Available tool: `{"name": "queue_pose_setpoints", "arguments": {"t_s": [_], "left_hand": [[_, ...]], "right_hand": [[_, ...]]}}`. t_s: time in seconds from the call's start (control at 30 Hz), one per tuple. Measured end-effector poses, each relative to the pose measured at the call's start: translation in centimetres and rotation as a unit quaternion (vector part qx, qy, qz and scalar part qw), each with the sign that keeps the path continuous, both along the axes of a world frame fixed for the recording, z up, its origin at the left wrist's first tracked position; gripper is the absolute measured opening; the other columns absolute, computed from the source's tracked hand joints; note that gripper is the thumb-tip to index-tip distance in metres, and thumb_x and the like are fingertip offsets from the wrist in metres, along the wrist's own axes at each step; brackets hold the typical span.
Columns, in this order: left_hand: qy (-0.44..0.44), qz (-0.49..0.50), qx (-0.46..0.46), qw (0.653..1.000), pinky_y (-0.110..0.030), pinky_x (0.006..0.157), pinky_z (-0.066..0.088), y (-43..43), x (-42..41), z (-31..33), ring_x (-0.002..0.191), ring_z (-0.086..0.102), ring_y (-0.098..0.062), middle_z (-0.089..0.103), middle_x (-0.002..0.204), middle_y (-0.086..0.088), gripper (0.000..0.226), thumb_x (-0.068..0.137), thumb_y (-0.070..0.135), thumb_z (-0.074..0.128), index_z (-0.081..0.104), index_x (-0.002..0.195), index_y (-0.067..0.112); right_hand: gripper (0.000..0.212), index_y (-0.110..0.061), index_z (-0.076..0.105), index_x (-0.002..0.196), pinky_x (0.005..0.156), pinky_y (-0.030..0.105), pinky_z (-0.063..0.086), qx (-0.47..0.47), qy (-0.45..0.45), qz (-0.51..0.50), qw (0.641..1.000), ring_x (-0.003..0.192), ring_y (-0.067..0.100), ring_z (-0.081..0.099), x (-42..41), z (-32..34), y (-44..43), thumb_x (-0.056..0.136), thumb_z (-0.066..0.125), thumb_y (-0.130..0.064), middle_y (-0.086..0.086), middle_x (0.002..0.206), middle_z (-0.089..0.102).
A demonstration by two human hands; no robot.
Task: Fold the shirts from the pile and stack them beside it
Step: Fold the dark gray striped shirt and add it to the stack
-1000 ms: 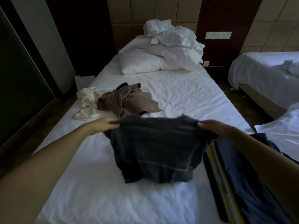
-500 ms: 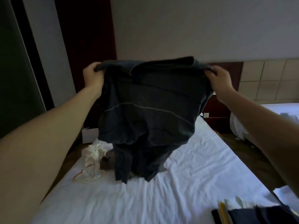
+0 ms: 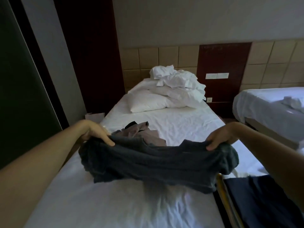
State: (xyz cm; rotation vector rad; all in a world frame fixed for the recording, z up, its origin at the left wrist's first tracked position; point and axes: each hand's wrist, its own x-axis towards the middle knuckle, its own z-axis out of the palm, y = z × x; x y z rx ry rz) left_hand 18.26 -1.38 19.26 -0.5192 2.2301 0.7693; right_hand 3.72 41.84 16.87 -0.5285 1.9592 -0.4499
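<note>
dark shirt (image 3: 158, 160) swung down from head height onto bed (image 3: 181, 122); left hand (image 3: 97, 134) and right hand (image 3: 218, 137) pinch its top edge. folding can begin.

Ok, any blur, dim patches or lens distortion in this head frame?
Head view: dim overall, far left nearly black; the dark shirt smears with motion blur along its lower edge; left hand and right hand look crisp; wide-angle stretches the forearms.

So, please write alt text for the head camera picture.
The left hand and right hand grip a dark grey shirt by its top edge, low over a white bed. Behind it lie a brownish pile of clothes and white pillows.
</note>
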Motion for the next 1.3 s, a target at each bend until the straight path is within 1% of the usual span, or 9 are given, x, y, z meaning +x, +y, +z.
{"name": "queue_pose_setpoints", "arguments": {"t_s": [0.27,0.37,0.6,0.67,0.83,0.97,1.1,1.2,1.3], "left_hand": [[0.310,0.075,-0.051,0.947,-0.029,0.084,0.045,0.1,-3.6,1.3,0.099,0.059,-0.023,0.065,0.107,-0.009,0.017,0.089,0.015,0.064,0.067,0.106,0.010],[0.435,0.097,-0.069,0.893,-0.026,0.065,0.043,0.6,-4.8,7.0,0.080,0.057,-0.019,0.061,0.088,-0.008,0.008,0.091,0.012,0.061,0.065,0.084,0.013],[0.676,0.101,-0.036,0.729,-0.029,0.079,0.045,1.5,-2.4,17.1,0.091,0.057,-0.018,0.063,0.097,-0.005,0.011,0.092,0.012,0.061,0.066,0.099,0.018],[0.667,0.088,-0.035,0.739,-0.030,0.082,0.043,1.9,-0.5,16.0,0.089,0.057,-0.015,0.063,0.093,-0.001,0.010,0.091,0.012,0.062,0.066,0.092,0.021],[0.483,-0.003,-0.008,0.875,-0.037,0.086,0.050,2.2,5.1,6.7,0.092,0.065,-0.021,0.068,0.094,-0.004,0.011,0.087,0.010,0.065,0.069,0.091,0.020],[0.302,-0.139,-0.001,0.943,-0.012,0.073,0.046,5.1,10.0,-5.1,0.075,0.063,0.006,0.067,0.084,0.007,0.014,0.086,0.009,0.068,0.070,0.097,0.015],[0.098,-0.195,-0.007,0.976,-0.018,0.054,0.041,7.7,14.4,-19.4,0.053,0.051,-0.002,0.059,0.071,0.006,0.014,0.087,0.017,0.065,0.070,0.100,0.018],[0.022,-0.267,-0.049,0.962,-0.021,0.064,0.039,9.7,17.6,-27.4,0.077,0.051,-0.009,0.058,0.089,0.002,0.025,0.088,0.021,0.060,0.064,0.110,0.010],[0.024,-0.274,-0.063,0.959,-0.028,0.081,0.039,10.1,19.6,-31.0,0.097,0.047,-0.013,0.054,0.115,-0.006,0.023,0.088,0.018,0.059,0.059,0.111,0.012]], "right_hand": [[0.031,-0.005,0.069,0.103,0.070,0.022,0.044,-0.132,0.364,-0.135,0.912,0.085,0.014,0.059,-2.5,0.7,-3.6,0.090,0.060,-0.032,0.010,0.103,0.066],[0.022,-0.003,0.069,0.103,0.077,0.024,0.042,-0.243,0.437,-0.189,0.845,0.091,0.021,0.059,-3.7,6.3,-4.3,0.088,0.064,-0.018,0.008,0.096,0.063],[0.022,0.008,0.065,0.096,0.068,0.025,0.042,-0.417,0.537,-0.249,0.690,0.083,0.020,0.054,-2.4,15.1,-3.5,0.087,0.065,-0.012,0.015,0.087,0.061],[0.016,0.000,0.066,0.089,0.063,0.017,0.043,-0.402,0.531,-0.232,0.709,0.076,0.017,0.054,-0.5,14.2,-3.0,0.087,0.066,-0.015,0.012,0.080,0.060],[0.015,-0.010,0.070,0.084,0.070,0.024,0.046,-0.210,0.474,-0.124,0.846,0.071,0.015,0.058,4.3,7.0,-1.0,0.084,0.069,-0.025,0.006,0.076,0.065],[0.024,-0.022,0.062,0.060,0.060,0.012,0.038,-0.060,0.340,0.017,0.938,0.052,-0.007,0.054,9.6,-3.9,0.8,0.080,0.074,-0.025,-0.017,0.050,0.059],[0.032,-0.028,0.052,0.058,0.059,0.008,0.036,0.000,0.251,0.084,0.964,0.050,-0.014,0.050,15.8,-16.0,2.3,0.085,0.069,-0.028,-0.026,0.047,0.054],[0.030,-0.023,0.058,0.058,0.060,0.015,0.036,0.026,0.194,0.052,0.979,0.048,-0.007,0.049,19.1,-22.9,3.5,0.085,0.069,-0.030,-0.018,0.045,0.053],[0.030,-0.011,0.069,0.101,0.075,0.020,0.042,0.085,0.187,0.055,0.977,0.083,0.006,0.060,21.3,-25.6,3.8,0.085,0.066,-0.037,-0.008,0.085,0.064]]}}
